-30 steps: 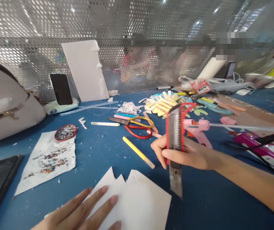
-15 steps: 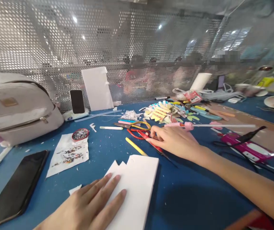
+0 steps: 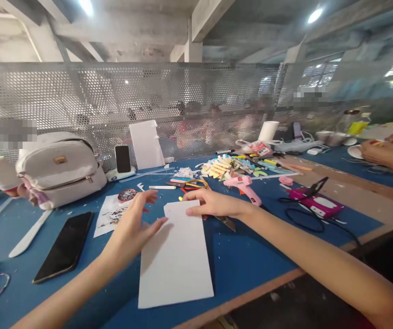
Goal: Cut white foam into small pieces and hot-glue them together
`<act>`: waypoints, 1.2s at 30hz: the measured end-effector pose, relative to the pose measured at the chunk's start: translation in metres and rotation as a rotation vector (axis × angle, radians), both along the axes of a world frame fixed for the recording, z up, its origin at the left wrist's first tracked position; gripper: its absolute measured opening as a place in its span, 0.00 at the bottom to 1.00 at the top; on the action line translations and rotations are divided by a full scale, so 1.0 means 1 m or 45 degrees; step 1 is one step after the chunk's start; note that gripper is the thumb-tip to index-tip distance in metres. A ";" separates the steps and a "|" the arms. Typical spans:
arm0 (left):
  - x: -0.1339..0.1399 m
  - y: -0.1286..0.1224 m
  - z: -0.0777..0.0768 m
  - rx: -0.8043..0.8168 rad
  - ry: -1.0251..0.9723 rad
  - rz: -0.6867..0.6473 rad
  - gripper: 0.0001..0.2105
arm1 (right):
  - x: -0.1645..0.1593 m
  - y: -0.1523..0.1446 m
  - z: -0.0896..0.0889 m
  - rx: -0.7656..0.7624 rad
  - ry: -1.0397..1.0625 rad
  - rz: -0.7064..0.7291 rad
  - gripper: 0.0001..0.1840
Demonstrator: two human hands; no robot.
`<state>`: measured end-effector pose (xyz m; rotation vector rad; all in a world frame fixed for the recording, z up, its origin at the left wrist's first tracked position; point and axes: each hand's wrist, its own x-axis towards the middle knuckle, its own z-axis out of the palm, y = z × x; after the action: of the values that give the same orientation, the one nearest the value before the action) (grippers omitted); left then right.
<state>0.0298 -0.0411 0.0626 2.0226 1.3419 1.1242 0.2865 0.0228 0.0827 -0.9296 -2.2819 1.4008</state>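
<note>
A white foam board (image 3: pixel 177 265) lies on the blue tabletop in front of me. My right hand (image 3: pixel 205 203) grips its far edge, thumb on top and fingers behind. Over the board's left side, my left hand (image 3: pixel 137 221) is raised with fingers apart and holds nothing. Just beyond the right hand are scissors (image 3: pixel 196 183) with yellow handles, partly hidden. A second tool's blade (image 3: pixel 226 222) sticks out under the right wrist. Further right lies a pink glue gun (image 3: pixel 242 186).
To the left are a black phone (image 3: pixel 64 246), a paper sheet with specks (image 3: pixel 105 214) and a pale backpack (image 3: pixel 61 169). Cut paper strips (image 3: pixel 222 167) are heaped behind. A magenta power strip (image 3: pixel 316 203) with cables sits right. Another person's hands (image 3: pixel 384 153) are at far right.
My right hand has left the red-handled tool and taken hold of the board's far edge. My left hand has lifted off the board and opened. The view has tilted up.
</note>
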 end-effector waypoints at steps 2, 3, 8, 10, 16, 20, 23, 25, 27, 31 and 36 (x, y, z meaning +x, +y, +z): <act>0.006 0.008 0.003 -0.575 -0.346 -0.121 0.22 | -0.005 0.002 0.004 0.001 -0.009 0.048 0.18; 0.008 0.011 0.001 -0.676 -0.398 -0.142 0.21 | -0.008 0.002 0.004 -0.009 -0.002 0.063 0.18; 0.009 0.014 -0.020 -0.940 -0.562 -0.199 0.23 | -0.023 0.003 -0.017 -0.046 0.087 0.019 0.19; 0.007 0.016 -0.028 -0.983 -0.597 -0.222 0.23 | -0.027 0.002 -0.029 -0.073 0.129 -0.014 0.19; 0.006 0.019 -0.041 -1.074 -0.645 -0.268 0.22 | -0.029 0.001 -0.048 -0.195 0.174 -0.004 0.22; 0.005 0.020 -0.042 -1.075 -0.642 -0.260 0.21 | -0.029 0.002 -0.051 -0.272 0.197 0.000 0.25; 0.004 0.021 -0.042 -1.073 -0.623 -0.247 0.20 | -0.031 0.003 -0.052 -0.308 0.214 -0.001 0.26; 0.003 0.022 -0.040 -1.079 -0.608 -0.243 0.20 | -0.031 0.003 -0.053 -0.327 0.218 -0.005 0.26; 0.003 0.022 -0.039 -1.093 -0.590 -0.243 0.20 | -0.031 0.003 -0.052 -0.344 0.216 -0.007 0.26; 0.001 0.021 -0.037 -1.118 -0.556 -0.250 0.20 | -0.032 0.000 -0.048 -0.377 0.215 -0.010 0.26; 0.000 0.022 -0.038 -1.116 -0.541 -0.249 0.20 | -0.032 -0.002 -0.044 -0.398 0.219 -0.023 0.26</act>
<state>0.0297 -0.0186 0.0244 1.1628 1.1012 0.6422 0.2547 0.0211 0.0387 -0.8740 -1.9602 1.7895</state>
